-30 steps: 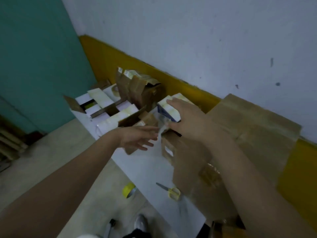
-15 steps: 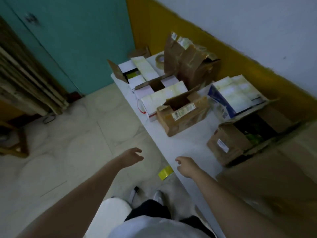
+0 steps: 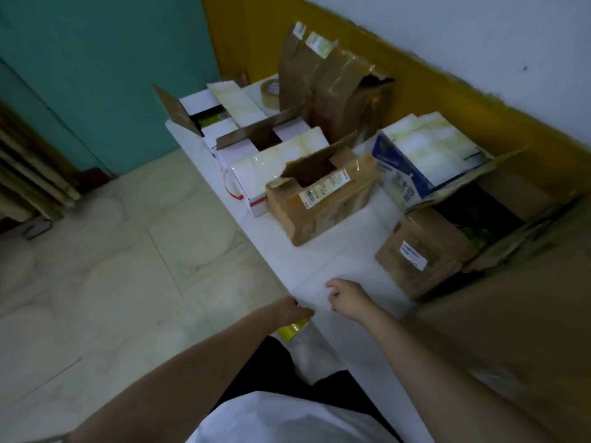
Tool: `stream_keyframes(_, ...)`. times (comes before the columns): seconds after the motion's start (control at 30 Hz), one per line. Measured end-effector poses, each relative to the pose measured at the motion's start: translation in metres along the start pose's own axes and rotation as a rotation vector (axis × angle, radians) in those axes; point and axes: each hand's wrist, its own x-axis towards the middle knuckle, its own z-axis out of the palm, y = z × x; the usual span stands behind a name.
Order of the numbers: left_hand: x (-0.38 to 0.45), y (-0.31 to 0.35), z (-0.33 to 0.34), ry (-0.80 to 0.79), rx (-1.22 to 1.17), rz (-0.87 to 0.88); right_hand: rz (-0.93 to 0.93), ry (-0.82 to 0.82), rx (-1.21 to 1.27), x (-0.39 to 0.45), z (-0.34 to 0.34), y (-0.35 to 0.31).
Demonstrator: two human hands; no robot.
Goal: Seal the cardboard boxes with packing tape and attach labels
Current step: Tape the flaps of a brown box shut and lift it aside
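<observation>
At the near edge of the white table (image 3: 323, 260), both hands meet over a bare stretch of surface. The left hand (image 3: 289, 311) sits at the table's rim with its fingers turned away from the camera — whether they are spread, curled or pinching cannot be told. The right hand (image 3: 347, 297) hovers just beside it, fingers loosely curled, nothing visibly held. A yellow tape roll (image 3: 292, 327) on the floor is half hidden behind the left hand and the table edge.

Farther along the table stands an open brown cardboard box (image 3: 319, 199) bearing a white barcode label (image 3: 324, 188); its contents are too dark to read. A second labelled box (image 3: 415, 251) to its right is partly covered by a large flattened cardboard sheet (image 3: 511, 314), blurred and cut off by the frame. A blue-and-white carton (image 3: 419, 158) rests above that box. White boxes (image 3: 256, 148) with raised flaps crowd the far end, beside a tall crumpled brown box (image 3: 332, 84) — behind which a clear tape roll (image 3: 270, 92) is partly hidden.
</observation>
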Motion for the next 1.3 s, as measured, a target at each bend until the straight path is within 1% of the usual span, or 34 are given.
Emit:
stream_keyframes(0.07,-0.002,0.004,0.008,0.036,-0.008,-0.019,0.003,-0.001,0.028,-0.005,-0.004,0.0)
stream_keyframes(0.1,-0.003,0.005,0.007,0.075,0.027,-0.05,0.01,-0.014,0.041,-0.009,-0.005,0.0)
stream_keyframes(0.13,-0.007,0.007,0.005,0.08,0.045,-0.077,0.022,-0.033,0.057,-0.014,-0.006,-0.001)
stream_keyframes(0.2,-0.017,0.019,-0.003,0.047,0.055,-0.117,0.053,-0.079,0.105,-0.026,-0.01,-0.003)
stream_keyframes(0.3,-0.04,0.048,-0.021,-0.085,0.117,-0.124,0.097,-0.142,0.186,-0.043,-0.022,-0.009)
stream_keyframes(0.33,-0.051,0.058,-0.027,-0.129,0.219,-0.091,0.109,-0.15,0.212,-0.05,-0.028,-0.013)
stream_keyframes(0.37,-0.059,0.066,-0.033,-0.128,0.241,-0.074,0.119,-0.146,0.249,-0.057,-0.034,-0.018)
stream_keyframes(0.4,-0.068,0.073,-0.04,-0.094,0.283,-0.047,0.128,-0.125,0.295,-0.063,-0.04,-0.023)
stream_keyframes(0.47,-0.087,0.092,-0.054,-0.052,0.397,0.045,0.125,-0.051,0.408,-0.077,-0.052,-0.035)
stream_keyframes(0.5,-0.094,0.102,-0.063,-0.033,0.356,0.089,0.106,-0.021,0.466,-0.085,-0.06,-0.043)
stream_keyframes(0.57,-0.117,0.125,-0.079,-0.044,0.247,0.166,0.044,0.016,0.586,-0.106,-0.081,-0.063)
stream_keyframes(0.63,-0.143,0.154,-0.096,-0.04,0.232,0.263,-0.063,0.074,0.678,-0.129,-0.109,-0.085)
stream_keyframes(0.7,-0.169,0.184,-0.108,-0.023,0.261,0.365,-0.177,0.188,0.678,-0.154,-0.138,-0.104)
stream_keyframes(0.77,-0.197,0.216,-0.114,-0.026,0.186,0.449,-0.258,0.302,0.674,-0.181,-0.166,-0.118)
stream_keyframes(0.83,-0.227,0.244,-0.115,-0.052,0.115,0.517,-0.314,0.4,0.644,-0.21,-0.19,-0.129)
stream_keyframes(0.93,-0.257,0.279,-0.112,-0.053,0.142,0.636,-0.367,0.568,0.596,-0.259,-0.224,-0.14)
stream_keyframes(1.03,-0.277,0.31,-0.104,-0.094,0.208,0.714,-0.348,0.751,0.477,-0.299,-0.255,-0.137)
stream_keyframes(1.1,-0.281,0.333,-0.095,-0.175,0.255,0.762,-0.323,0.813,0.453,-0.316,-0.273,-0.125)
stream_keyframes(1.13,-0.28,0.343,-0.09,-0.184,0.29,0.79,-0.313,0.832,0.469,-0.323,-0.28,-0.119)
stream_keyframes(1.23,-0.271,0.37,-0.074,-0.135,0.399,0.939,-0.228,0.907,0.471,-0.34,-0.29,-0.099)
stream_keyframes(1.3,-0.263,0.384,-0.064,-0.137,0.473,0.996,-0.156,0.943,0.504,-0.35,-0.288,-0.087)
